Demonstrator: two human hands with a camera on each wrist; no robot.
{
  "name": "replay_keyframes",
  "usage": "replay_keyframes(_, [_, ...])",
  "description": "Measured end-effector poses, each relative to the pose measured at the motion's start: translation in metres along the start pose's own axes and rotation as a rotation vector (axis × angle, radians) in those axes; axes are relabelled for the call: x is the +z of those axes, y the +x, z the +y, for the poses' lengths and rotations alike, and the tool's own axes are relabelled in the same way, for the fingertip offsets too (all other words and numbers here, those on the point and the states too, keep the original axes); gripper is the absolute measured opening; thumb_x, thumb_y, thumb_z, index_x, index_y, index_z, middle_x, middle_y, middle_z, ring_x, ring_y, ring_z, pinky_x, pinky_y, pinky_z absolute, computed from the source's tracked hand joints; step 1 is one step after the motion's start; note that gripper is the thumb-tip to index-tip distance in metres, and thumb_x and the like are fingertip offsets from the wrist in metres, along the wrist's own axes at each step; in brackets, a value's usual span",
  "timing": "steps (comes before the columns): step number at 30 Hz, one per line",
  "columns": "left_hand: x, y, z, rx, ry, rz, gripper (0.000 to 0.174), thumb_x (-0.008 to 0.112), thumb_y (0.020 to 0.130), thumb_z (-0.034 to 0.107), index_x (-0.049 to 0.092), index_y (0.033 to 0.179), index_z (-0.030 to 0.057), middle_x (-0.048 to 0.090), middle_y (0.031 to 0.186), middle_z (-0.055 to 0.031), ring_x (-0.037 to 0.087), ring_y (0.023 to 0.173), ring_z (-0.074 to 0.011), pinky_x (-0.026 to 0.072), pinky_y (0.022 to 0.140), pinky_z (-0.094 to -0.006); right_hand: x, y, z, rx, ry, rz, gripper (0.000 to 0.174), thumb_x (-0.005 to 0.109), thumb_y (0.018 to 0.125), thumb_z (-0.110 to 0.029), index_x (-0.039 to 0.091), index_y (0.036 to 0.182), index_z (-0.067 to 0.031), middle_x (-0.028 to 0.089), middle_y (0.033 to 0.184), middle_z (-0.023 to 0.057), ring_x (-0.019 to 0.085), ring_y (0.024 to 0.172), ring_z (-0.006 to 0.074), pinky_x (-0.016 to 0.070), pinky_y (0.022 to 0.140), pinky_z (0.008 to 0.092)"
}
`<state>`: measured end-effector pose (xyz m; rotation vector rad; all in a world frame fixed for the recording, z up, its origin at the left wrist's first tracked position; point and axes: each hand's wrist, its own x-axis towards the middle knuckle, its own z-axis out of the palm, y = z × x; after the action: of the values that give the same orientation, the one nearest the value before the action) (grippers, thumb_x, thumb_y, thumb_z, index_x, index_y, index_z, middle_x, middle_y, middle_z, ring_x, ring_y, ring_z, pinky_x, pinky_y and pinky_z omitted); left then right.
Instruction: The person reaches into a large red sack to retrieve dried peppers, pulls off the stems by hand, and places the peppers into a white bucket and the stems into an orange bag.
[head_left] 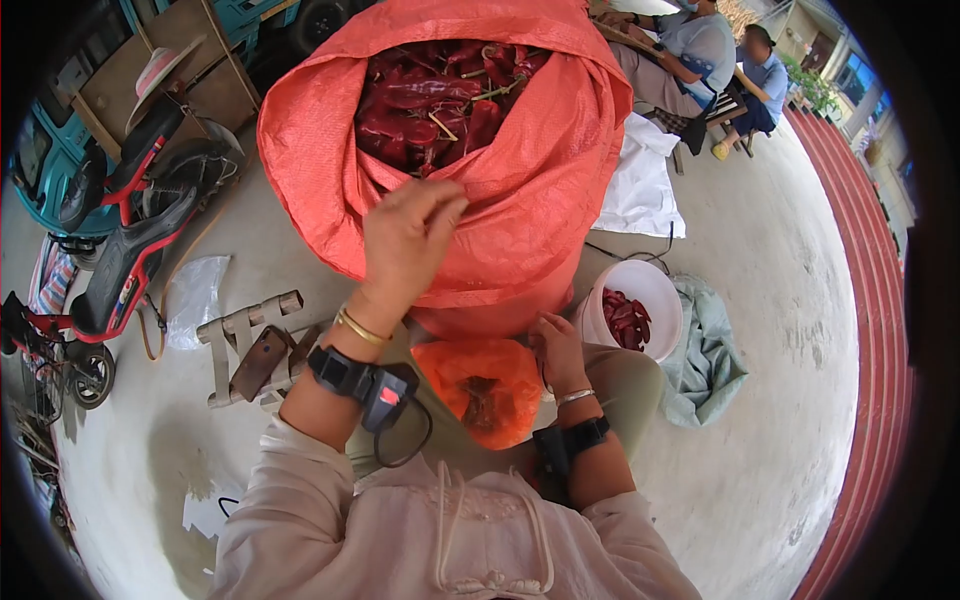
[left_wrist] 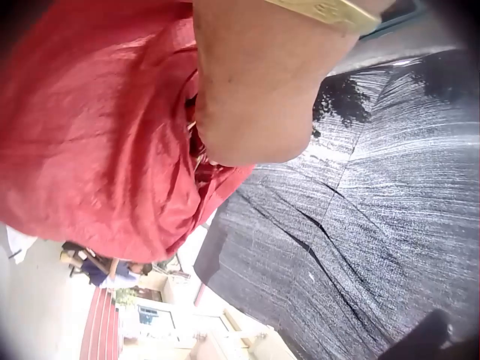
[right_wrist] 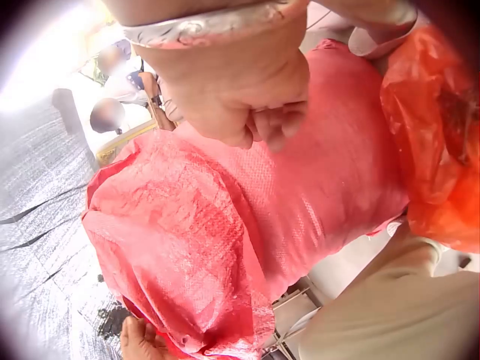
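Note:
A large red woven sack (head_left: 530, 240) stands in front of me with its mouth rolled back, full of dark red chili peppers (head_left: 415, 110). My left hand (head_left: 415, 235) is at the near rim, fingers bent close over the fold; whether they pinch the cloth I cannot tell. In the left wrist view the back of that hand (left_wrist: 255, 97) hides its fingers. My right hand (head_left: 558, 352) is low beside the sack's front, its fingers loosely curled with nothing visible in them. Below it, between my legs, lies an orange plastic bag (head_left: 510, 415) with brownish bits inside.
A white bucket (head_left: 668, 330) holding some red peppers stands at right, against a grey-green cloth sack (head_left: 705, 375). At left are a small wooden stool (head_left: 225, 330) with a phone (head_left: 260, 360) on it and a red-black scooter (head_left: 125, 250). Two people (head_left: 685, 55) sit behind.

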<state>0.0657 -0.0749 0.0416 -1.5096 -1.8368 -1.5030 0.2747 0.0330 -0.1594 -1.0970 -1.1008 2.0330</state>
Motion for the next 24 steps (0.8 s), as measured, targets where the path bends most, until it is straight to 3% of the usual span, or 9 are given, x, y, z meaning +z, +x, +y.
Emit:
replay_keyframes(2, [-0.005, 0.025, -0.027, 0.067, 0.193, 0.034, 0.015, 0.064, 0.072, 0.005, 0.062, 0.086, 0.0047, 0.061, 0.078, -0.0099, 0.059, 0.068, -0.0248, 0.0463, 0.059, -0.0308, 0.0, -0.002, -0.001, 0.004, -0.017, -0.017, 0.017, 0.054, 0.083, -0.014, 0.054, 0.095, -0.0028, 0.055, 0.073, 0.0017, 0.051, 0.059, 0.0089, 0.0376, 0.047, 0.021])
replay_keyframes(5, [-0.016, 0.044, -0.045, -0.026, 0.433, -0.087, 0.014, 0.061, 0.071, 0.01, 0.063, 0.085, 0.0083, 0.058, 0.078, -0.0103, 0.058, 0.074, -0.0276, 0.047, 0.066, -0.036, -0.005, 0.002, 0.001, 0.011, -0.057, -0.045, 0.015, 0.054, 0.082, -0.014, 0.054, 0.093, -0.0037, 0.054, 0.072, 0.001, 0.049, 0.058, 0.0087, 0.0375, 0.047, 0.0202])
replay_keyframes(8, [-0.015, 0.042, -0.053, 0.093, 0.499, -0.314, 0.022, 0.057, 0.07, 0.007, 0.063, 0.091, 0.0077, 0.057, 0.081, -0.0102, 0.057, 0.078, -0.0287, 0.0465, 0.068, -0.0361, -0.011, 0.004, 0.004, 0.026, -0.091, -0.066, 0.019, 0.054, 0.083, -0.013, 0.055, 0.098, -0.0017, 0.057, 0.072, 0.0026, 0.051, 0.059, 0.009, 0.0389, 0.047, 0.0219])
replay_keyframes(14, [-0.009, 0.041, -0.059, 0.151, 0.468, -0.466, 0.023, 0.057, 0.069, 0.005, 0.063, 0.091, 0.0067, 0.057, 0.082, -0.0106, 0.056, 0.08, -0.0292, 0.0461, 0.071, -0.0366, 0.002, -0.005, -0.003, 0.035, -0.099, -0.061, 0.02, 0.053, 0.083, -0.014, 0.055, 0.099, -0.002, 0.057, 0.072, 0.0027, 0.052, 0.059, 0.0095, 0.0389, 0.047, 0.0221])
replay_keyframes(17, [-0.018, 0.046, -0.054, 0.044, 0.353, -0.411, 0.021, 0.057, 0.07, 0.001, 0.063, 0.09, 0.0031, 0.059, 0.082, -0.0103, 0.058, 0.078, -0.0271, 0.0465, 0.069, -0.0332, 0.007, -0.011, -0.009, 0.037, -0.12, -0.048, 0.021, 0.054, 0.083, -0.015, 0.055, 0.099, -0.0026, 0.056, 0.073, 0.0023, 0.051, 0.059, 0.0091, 0.0387, 0.047, 0.0209])
replay_keyframes(20, [-0.019, 0.045, -0.063, -0.078, 0.065, -0.211, 0.019, 0.058, 0.07, 0.002, 0.064, 0.088, 0.0053, 0.059, 0.083, -0.0117, 0.058, 0.078, -0.0277, 0.0465, 0.069, -0.0338, 0.008, -0.014, -0.01, 0.039, -0.125, -0.051, 0.022, 0.055, 0.082, -0.017, 0.054, 0.099, -0.0032, 0.055, 0.074, 0.0016, 0.05, 0.059, 0.0085, 0.0386, 0.049, 0.0183])
replay_keyframes(24, [-0.02, 0.05, -0.051, -0.068, -0.014, -0.003, 0.019, 0.06, 0.069, -0.002, 0.063, 0.087, 0.0031, 0.059, 0.083, -0.0104, 0.058, 0.077, -0.025, 0.0462, 0.07, -0.0303, 0.006, -0.011, -0.007, 0.04, -0.129, -0.047, 0.021, 0.054, 0.083, -0.016, 0.054, 0.099, -0.0033, 0.055, 0.074, 0.0021, 0.051, 0.058, 0.0087, 0.0391, 0.048, 0.0187])
